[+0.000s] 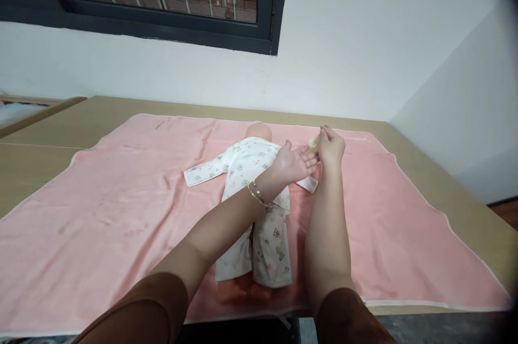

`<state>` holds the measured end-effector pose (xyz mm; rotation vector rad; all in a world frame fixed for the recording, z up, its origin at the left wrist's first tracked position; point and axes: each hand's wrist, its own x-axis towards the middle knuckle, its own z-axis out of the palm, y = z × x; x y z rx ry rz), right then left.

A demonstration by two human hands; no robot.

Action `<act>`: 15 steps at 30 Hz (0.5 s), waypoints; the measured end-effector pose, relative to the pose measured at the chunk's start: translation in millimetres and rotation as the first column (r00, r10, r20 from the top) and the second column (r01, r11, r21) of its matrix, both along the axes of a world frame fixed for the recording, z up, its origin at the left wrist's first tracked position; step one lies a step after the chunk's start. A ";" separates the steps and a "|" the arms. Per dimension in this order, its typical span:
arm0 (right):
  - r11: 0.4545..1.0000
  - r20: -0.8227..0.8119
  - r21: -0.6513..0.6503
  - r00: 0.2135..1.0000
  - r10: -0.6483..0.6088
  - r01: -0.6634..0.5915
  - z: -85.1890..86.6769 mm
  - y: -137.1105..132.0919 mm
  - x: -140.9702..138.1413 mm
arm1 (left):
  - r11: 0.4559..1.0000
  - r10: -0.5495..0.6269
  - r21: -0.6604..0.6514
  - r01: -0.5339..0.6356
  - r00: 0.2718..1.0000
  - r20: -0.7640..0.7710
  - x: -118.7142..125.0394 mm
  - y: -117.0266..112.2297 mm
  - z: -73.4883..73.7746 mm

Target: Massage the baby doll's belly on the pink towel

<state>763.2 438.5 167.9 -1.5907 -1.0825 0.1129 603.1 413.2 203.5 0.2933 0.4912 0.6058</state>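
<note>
Palm up with its fingers stretched out, my left hand [292, 164] is open above the doll's right-side sleeve. My right hand [332, 144] is closed round a small translucent, yellowish container [313, 142], probably a little bottle, held just above my left fingertips. My fingers partly hide it. Below my hands a baby doll [259, 132] lies stretched out, its bald head toward the wall; no face shows. It wears a white printed top [245, 166] and matching trousers [273, 252]. My left forearm covers part of the doll's middle.
A pink blanket [121, 182] with a white edge lies under the doll on a wooden table [437, 182]. Behind the table stand a white wall [343, 63] and a dark-framed window [170, 31] with bars. Some creases run across the blanket.
</note>
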 end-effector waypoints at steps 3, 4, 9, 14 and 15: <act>0.999 -0.030 0.028 0.999 -0.023 0.024 0.7 -0.4 -2.3 | 0.992 -0.120 0.026 0.123 0.989 -0.089 -31.1 -21.6 -1.1; 0.999 -0.041 0.035 0.999 -0.026 0.028 1.5 -0.7 -3.3 | 0.988 -0.130 0.064 0.137 0.986 -0.105 -42.8 -27.5 0.3; 0.996 -0.100 0.031 0.992 -0.079 0.083 5.0 -1.1 -8.3 | 0.955 -0.004 0.283 0.082 0.964 -0.265 -92.1 -40.9 19.9; 0.990 -0.104 0.046 0.986 -0.129 0.134 6.5 -0.8 -11.4 | 0.955 0.124 0.290 -0.062 0.972 -0.200 -118.6 -34.1 38.6; 0.989 -0.104 0.047 0.985 -0.134 0.140 8.7 -1.6 -12.7 | 0.956 0.139 0.281 -0.084 0.974 -0.180 -122.1 -32.6 40.5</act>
